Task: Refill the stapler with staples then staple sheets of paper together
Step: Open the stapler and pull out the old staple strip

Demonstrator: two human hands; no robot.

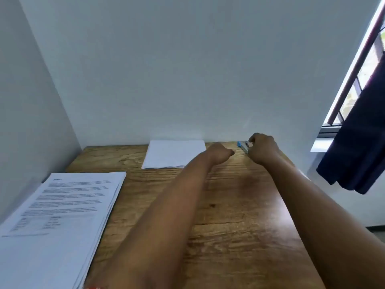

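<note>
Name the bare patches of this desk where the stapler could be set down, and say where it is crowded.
Bare wood on the desk lies between the two forearms and between the printed stack and the blank sheets. The far right corner is crowded: the right hand is at the blue stapler, the left hand beside it.

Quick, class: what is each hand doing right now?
Left hand: closed in a fist, holding nothing visible.
Right hand: fingers curled onto the blue stapler.

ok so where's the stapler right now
In the head view, the blue stapler lies at the table's far right edge by the wall, under the right hand's fingers.
</note>
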